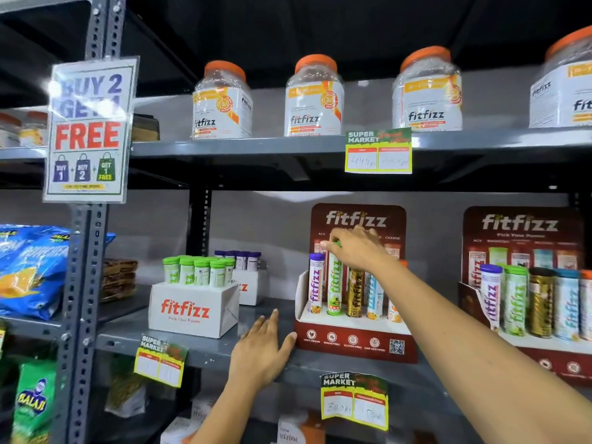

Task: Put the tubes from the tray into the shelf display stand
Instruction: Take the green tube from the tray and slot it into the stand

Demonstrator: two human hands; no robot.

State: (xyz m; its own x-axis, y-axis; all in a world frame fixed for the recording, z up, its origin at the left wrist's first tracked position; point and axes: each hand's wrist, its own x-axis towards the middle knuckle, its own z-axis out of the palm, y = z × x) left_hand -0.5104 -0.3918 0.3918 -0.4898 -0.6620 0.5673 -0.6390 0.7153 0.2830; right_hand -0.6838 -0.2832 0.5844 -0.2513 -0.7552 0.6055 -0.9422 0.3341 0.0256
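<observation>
A grey metal shelf [198,350] in a shop carries the goods, with a darker shelf of orange-lidded jars [315,97] above it. On the middle shelf stands a dark red display stand [355,342] with a tall printed back card. Its front row holds upright tubes: a purple-capped tube [316,283] at the left end, then a green tube [334,288], a gold tube [355,293], a pale blue tube [374,296] and an orange one mostly hidden behind the forearm. The right hand [355,248] reaches over the stand from the right, its fingertips pinched on the green cap of the green tube, which sits in the second slot. The left hand [262,350] lies flat and open on the shelf, thumb touching the stand's lower left corner.

To the left, a white cardboard tray [192,312] holds a cluster of green-capped tubes [200,270] standing upright. Behind it a second white box [251,288] holds purple-capped tubes [242,259]. At the far right a second red stand [525,225] is filled with one tube of each colour. Yellow price tags [354,400] hang from the shelf edges, and a "Buy 2 Get 1 Free" sign [88,129] is fixed to the upright post.
</observation>
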